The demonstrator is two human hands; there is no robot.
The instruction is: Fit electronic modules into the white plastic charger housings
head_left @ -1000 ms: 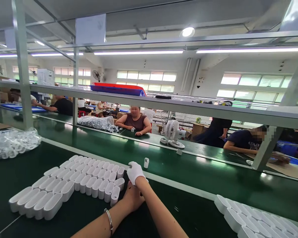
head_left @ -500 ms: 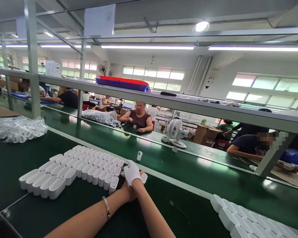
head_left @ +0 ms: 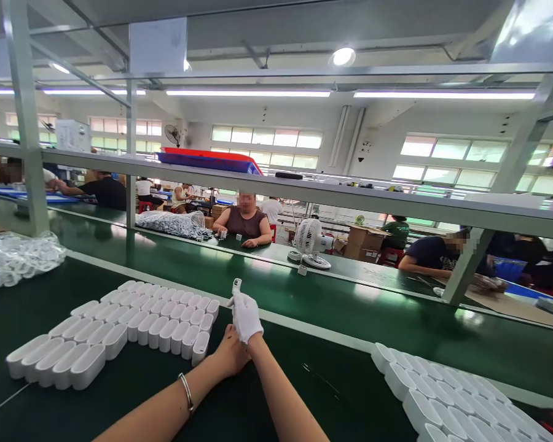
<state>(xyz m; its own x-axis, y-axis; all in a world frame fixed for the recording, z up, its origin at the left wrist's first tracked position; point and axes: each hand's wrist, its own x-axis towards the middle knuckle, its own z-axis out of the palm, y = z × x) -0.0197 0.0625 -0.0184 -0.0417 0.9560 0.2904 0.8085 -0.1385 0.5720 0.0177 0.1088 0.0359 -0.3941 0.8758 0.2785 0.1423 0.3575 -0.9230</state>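
Observation:
My right hand [head_left: 247, 317], in a white glove, reaches over the green belt [head_left: 322, 316]. Its fingertips are closed around the lower end of a small white piece with a dark spot [head_left: 236, 285]. My left hand [head_left: 231, 352] is bare, with a metal bangle on the wrist, and lies just below and behind the right. Its fingers are hidden, so whatever it may hold does not show. Rows of white oval cups [head_left: 166, 328] stand to the left of my hands. More white cups [head_left: 435, 399] stand at the lower right.
Clear plastic bags [head_left: 21, 258] lie at the left. Across the belt sit a person in a brown top [head_left: 243, 224], a white fan [head_left: 309, 239] and a small white block [head_left: 302, 270]. Another person leans over at the right [head_left: 431, 253]. A metal shelf [head_left: 332, 191] spans overhead with red and blue trays.
The view has shifted to the right. My gloved hand has moved from beside the cups out to the small white piece. The white piece that showed beside my left hand is now out of sight.

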